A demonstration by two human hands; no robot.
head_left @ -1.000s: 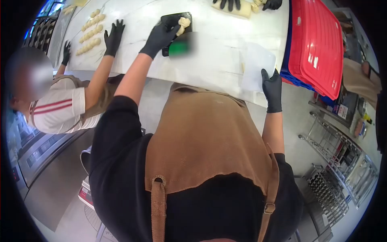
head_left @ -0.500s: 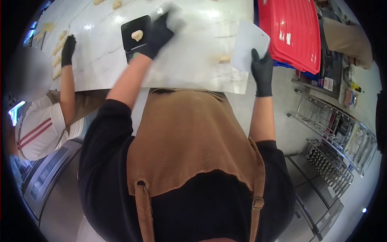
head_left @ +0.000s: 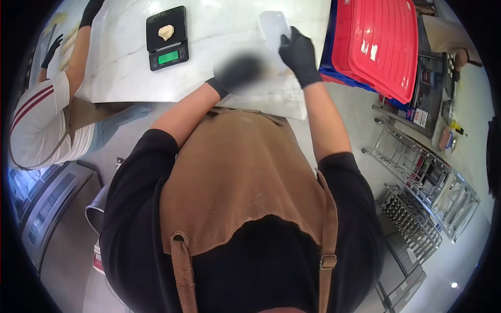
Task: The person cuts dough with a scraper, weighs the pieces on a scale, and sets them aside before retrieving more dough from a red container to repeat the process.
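Note:
My right hand [head_left: 300, 56], in a black glove, is closed on a translucent white dough scraper [head_left: 272, 30] over the table's front right part. My left hand [head_left: 241, 72], gloved in black too, is smeared by blur near the table's front edge, so its fingers and anything in them cannot be made out. To its upper left stands a black kitchen scale [head_left: 179, 22] with a green lit display [head_left: 168, 57]. A small lump of pale dough [head_left: 166, 33] sits on the scale's platform.
Red lids [head_left: 376, 47] over blue crates are stacked right of the marble table [head_left: 120, 73]. On the left a co-worker in a white shirt [head_left: 44, 115] reaches over a row of dough pieces [head_left: 68, 49]. Metal wire racks [head_left: 417, 167] stand at the lower right.
My left hand has come from beside the scale rightward and down to the table's front. My right hand has shifted left with the scraper. The dough lump stays on the scale.

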